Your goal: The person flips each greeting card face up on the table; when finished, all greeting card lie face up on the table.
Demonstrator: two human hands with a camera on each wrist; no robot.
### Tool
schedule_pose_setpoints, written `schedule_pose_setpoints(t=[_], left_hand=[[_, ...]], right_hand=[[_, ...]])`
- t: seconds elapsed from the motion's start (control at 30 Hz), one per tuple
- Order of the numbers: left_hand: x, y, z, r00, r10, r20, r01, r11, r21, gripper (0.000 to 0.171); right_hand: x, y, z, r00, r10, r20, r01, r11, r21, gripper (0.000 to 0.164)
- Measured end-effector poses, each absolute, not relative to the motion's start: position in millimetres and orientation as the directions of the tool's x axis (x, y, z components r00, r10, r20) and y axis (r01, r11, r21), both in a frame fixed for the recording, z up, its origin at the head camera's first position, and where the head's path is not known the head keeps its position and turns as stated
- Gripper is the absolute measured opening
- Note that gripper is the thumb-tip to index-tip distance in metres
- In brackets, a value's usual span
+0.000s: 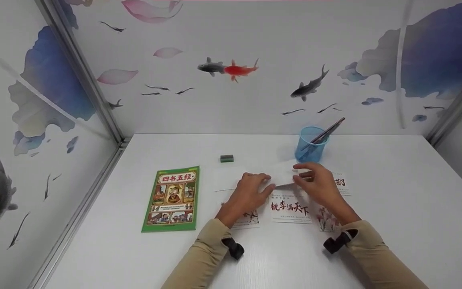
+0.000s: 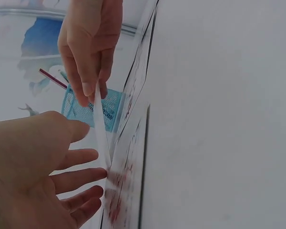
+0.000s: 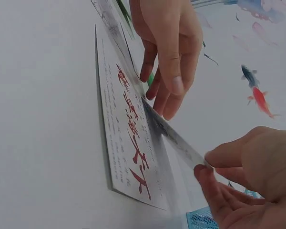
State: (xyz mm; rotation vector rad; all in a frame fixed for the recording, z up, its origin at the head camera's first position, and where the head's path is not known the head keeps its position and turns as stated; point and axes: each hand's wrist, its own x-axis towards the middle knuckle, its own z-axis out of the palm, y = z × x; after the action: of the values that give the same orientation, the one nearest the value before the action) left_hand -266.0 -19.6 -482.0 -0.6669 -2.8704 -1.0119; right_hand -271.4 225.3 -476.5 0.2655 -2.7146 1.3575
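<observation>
My right hand (image 1: 320, 182) pinches a white card (image 3: 181, 145) by one end between thumb and fingers, lifting that end so the card slants. The opposite end sits low by my left hand (image 1: 251, 193), whose fingers are loosely extended, fingertips right at the card's low end in the left wrist view. Directly below the slanted card lies a card with red Chinese characters (image 1: 291, 208). A card with dark branches (image 1: 251, 218) is partly covered by my left wrist. On the right, a card with pink flowers (image 1: 327, 220) shows beside my right forearm.
To the left lies a green-bordered book (image 1: 171, 200). Behind the cards are a small green-and-grey block (image 1: 227, 158) and a blue mesh cup (image 1: 310, 150) holding pencils. Another card with red characters (image 1: 341, 182) peeks out behind my right hand. Printed panels enclose the white table (image 1: 106, 249).
</observation>
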Motion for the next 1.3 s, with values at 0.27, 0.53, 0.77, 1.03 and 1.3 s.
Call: schedule_pose_setpoints(t=[0.27, 0.53, 0.77, 1.03, 1.3], left_hand=[[-261, -10, -472, -0.919, 0.391, 0.056, 0.236, 0.430, 0.871, 0.074], [-260, -8, -462, -0.928, 0.370, 0.046, 0.077, 0.069, 0.995, 0.047], [-269, -19, -472, -0.917, 0.398, -0.029, -0.006, 0.061, 0.998, 0.050], [-274, -24, -477, -0.900, 0.434, -0.050, -0.053, 0.005, 0.999, 0.044], [-277, -23, -478, -0.919, 0.391, -0.052, -0.105, -0.115, 0.988, 0.040]], right_hand=[[-268, 215, -469, -0.926, -0.130, 0.354, -0.377, 0.377, -0.846, 0.043], [-262, 202, -467, -0.891, -0.292, 0.346, -0.446, 0.431, -0.785, 0.030], [-265, 208, -473, -0.881, -0.279, 0.381, -0.473, 0.512, -0.717, 0.037], [-269, 214, -477, -0.918, -0.219, 0.332, -0.395, 0.601, -0.695, 0.054], [-268, 217, -474, -0.977, -0.114, 0.178, -0.209, 0.646, -0.734, 0.054]])
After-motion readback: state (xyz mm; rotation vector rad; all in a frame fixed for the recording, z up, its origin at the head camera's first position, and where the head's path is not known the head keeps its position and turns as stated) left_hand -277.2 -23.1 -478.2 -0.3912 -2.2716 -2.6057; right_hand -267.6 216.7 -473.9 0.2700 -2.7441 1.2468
